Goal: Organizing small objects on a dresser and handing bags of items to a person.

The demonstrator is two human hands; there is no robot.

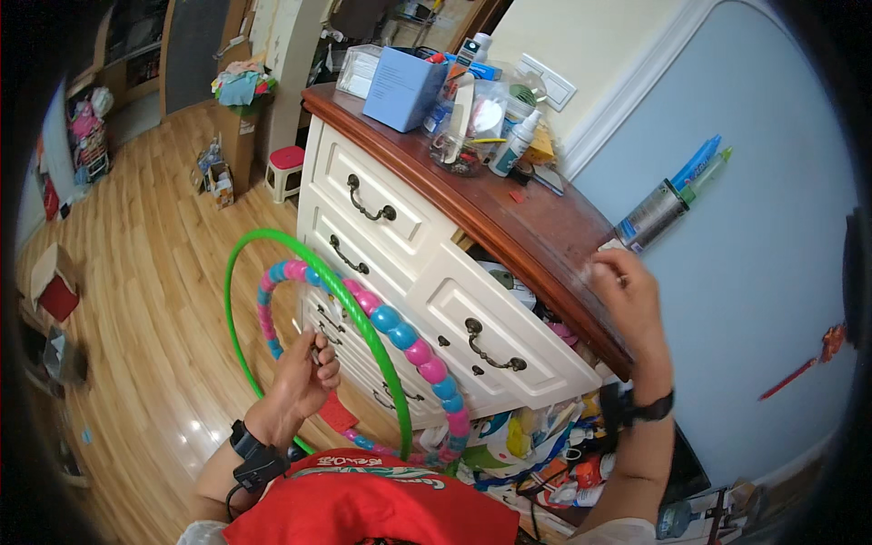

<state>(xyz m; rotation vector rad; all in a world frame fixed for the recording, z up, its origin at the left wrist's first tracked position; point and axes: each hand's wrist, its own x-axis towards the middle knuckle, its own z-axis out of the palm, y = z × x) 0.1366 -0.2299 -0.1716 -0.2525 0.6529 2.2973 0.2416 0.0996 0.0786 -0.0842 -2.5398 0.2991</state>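
My right hand (630, 289) reaches over the right end of the dresser's dark red-brown top (524, 211), its fingers bent together. A small white thing (611, 245) shows at its fingertips; whether it is held is unclear. In front of the white dresser, my left hand (306, 375) is raised with its fingers curled. Something small and blurred may be between its thumb and forefinger. Close to this hand stand a green hoop (371, 327) and a pink-and-blue segmented hoop (432, 370). One white drawer (501, 320) of the dresser hangs askew, with things visible behind its upper edge.
On the dresser top stand a blue box (405, 88), a white spray bottle (516, 144) and a clear container with a comb (462, 112). A cylindrical can (654, 214) holding tubes is by the wall. Bags and bottles (538, 443) crowd the floor below. A red-topped stool (286, 170) stands beyond.
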